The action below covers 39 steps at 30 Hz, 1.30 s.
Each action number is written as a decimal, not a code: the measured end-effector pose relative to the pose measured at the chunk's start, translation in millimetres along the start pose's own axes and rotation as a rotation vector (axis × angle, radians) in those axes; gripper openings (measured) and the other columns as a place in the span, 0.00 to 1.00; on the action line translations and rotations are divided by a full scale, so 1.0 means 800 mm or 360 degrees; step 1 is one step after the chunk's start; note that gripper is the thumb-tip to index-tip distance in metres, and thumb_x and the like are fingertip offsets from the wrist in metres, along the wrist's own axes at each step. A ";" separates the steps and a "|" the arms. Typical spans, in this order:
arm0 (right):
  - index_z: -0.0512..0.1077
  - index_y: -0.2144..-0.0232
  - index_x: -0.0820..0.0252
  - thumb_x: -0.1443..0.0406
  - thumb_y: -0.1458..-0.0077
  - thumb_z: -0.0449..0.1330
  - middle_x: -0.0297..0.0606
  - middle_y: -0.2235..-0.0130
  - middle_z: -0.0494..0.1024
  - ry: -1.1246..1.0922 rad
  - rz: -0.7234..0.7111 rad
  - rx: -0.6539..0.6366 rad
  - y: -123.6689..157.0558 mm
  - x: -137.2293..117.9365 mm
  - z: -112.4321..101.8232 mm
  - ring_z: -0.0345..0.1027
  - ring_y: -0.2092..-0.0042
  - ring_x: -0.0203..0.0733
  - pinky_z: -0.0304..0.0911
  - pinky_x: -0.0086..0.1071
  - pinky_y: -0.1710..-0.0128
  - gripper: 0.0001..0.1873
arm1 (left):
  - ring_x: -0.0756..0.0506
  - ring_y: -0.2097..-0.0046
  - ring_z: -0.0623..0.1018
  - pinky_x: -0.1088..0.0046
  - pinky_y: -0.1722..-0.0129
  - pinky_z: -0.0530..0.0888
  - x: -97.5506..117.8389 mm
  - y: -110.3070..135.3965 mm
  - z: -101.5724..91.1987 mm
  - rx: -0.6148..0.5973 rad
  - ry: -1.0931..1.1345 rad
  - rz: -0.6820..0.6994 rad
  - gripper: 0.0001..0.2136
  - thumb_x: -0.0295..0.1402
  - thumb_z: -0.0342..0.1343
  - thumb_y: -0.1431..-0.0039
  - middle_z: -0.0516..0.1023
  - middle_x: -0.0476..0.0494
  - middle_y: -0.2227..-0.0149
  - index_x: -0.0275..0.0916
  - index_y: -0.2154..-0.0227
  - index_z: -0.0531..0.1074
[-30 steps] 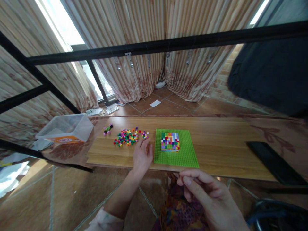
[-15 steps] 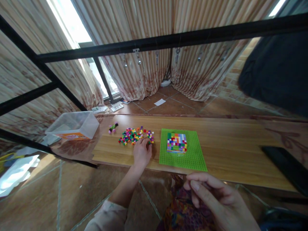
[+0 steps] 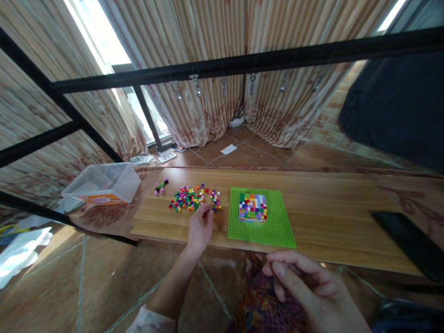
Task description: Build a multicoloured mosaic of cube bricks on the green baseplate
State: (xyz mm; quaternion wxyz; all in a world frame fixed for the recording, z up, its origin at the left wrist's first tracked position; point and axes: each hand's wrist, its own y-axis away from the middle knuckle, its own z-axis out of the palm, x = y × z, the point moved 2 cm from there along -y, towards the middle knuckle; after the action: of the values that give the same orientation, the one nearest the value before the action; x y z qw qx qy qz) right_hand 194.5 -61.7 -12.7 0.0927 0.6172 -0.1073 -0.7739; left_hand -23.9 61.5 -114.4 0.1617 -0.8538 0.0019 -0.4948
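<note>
A green baseplate (image 3: 274, 231) lies on the wooden board (image 3: 329, 217), carrying a square block of many-coloured small bricks (image 3: 253, 207). Left of it is a loose heap of small coloured bricks (image 3: 189, 198). My left hand (image 3: 200, 227) rests at the heap's near right edge, fingers curled and pinched together; what they hold is too small to make out. My right hand (image 3: 308, 286) hovers low and close to the camera, below the board's front edge, fingers and thumb pinched together on something hidden.
A clear plastic tub (image 3: 104, 182) sits at the board's left end, with a small clump of bricks (image 3: 160, 185) beside it. A black flat object (image 3: 409, 243) lies at the right. Black metal bars (image 3: 243, 62) cross overhead. Curtains and tiled floor lie beyond.
My left hand went from lying flat beside the heap to curling and pinching at the heap's edge, then drew back slightly. My right hand stays pinched near the camera.
</note>
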 end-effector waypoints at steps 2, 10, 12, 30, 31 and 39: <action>0.79 0.69 0.53 0.58 0.52 0.67 0.34 0.72 0.79 0.0007 0.0001 -0.0009 0.000 0.000 0.000 0.65 0.77 0.28 0.61 0.20 0.77 0.07 | 0.48 0.62 0.76 0.72 0.61 0.72 0.009 0.006 0.005 -0.0041 0.0031 -0.0009 0.08 0.32 0.50 0.41 0.77 0.45 0.64 0.38 0.60 0.70; 0.78 0.68 0.52 0.59 0.50 0.65 0.33 0.72 0.78 0.0024 -0.0013 -0.0034 -0.002 0.002 0.000 0.64 0.77 0.28 0.60 0.20 0.77 0.06 | 0.49 0.64 0.76 0.75 0.64 0.70 0.061 0.009 0.029 -0.0257 0.0080 0.0027 0.05 0.31 0.48 0.39 0.75 0.48 0.67 0.40 0.64 0.68; 0.79 0.69 0.53 0.58 0.51 0.66 0.33 0.73 0.78 0.0032 -0.0018 -0.0043 -0.002 0.001 0.001 0.65 0.77 0.28 0.60 0.21 0.77 0.07 | 0.49 0.63 0.76 0.74 0.63 0.71 0.070 0.007 0.033 -0.0290 0.0047 0.0034 0.05 0.30 0.48 0.39 0.76 0.48 0.66 0.40 0.63 0.68; 0.78 0.69 0.53 0.57 0.51 0.65 0.34 0.72 0.79 -0.0018 0.0007 -0.0010 0.000 0.000 0.000 0.66 0.77 0.28 0.61 0.20 0.77 0.09 | 0.46 0.54 0.73 0.67 0.53 0.70 0.072 -0.006 0.065 -0.0278 -0.0438 0.0626 0.06 0.28 0.48 0.38 0.76 0.45 0.58 0.41 0.63 0.70; 0.78 0.68 0.54 0.57 0.50 0.65 0.34 0.72 0.79 -0.0011 0.0007 -0.0018 0.000 -0.001 -0.001 0.66 0.77 0.28 0.61 0.20 0.77 0.09 | 0.46 0.53 0.73 0.67 0.52 0.70 0.072 -0.006 0.066 -0.0266 -0.0414 0.0645 0.06 0.28 0.49 0.39 0.76 0.44 0.57 0.41 0.63 0.71; 0.78 0.68 0.53 0.57 0.49 0.64 0.34 0.72 0.79 0.0000 0.0021 -0.0041 0.000 0.000 -0.003 0.66 0.76 0.29 0.61 0.20 0.76 0.08 | 0.47 0.54 0.74 0.67 0.51 0.70 0.075 -0.012 0.070 -0.0210 0.0027 0.0422 0.06 0.27 0.55 0.44 0.76 0.44 0.58 0.41 0.69 0.76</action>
State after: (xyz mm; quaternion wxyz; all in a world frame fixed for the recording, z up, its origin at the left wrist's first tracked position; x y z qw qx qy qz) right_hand 196.6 -62.2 -13.1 0.1056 0.6154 -0.1015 -0.7745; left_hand 52.6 76.1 -86.7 0.1692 -0.8507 0.1485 -0.4751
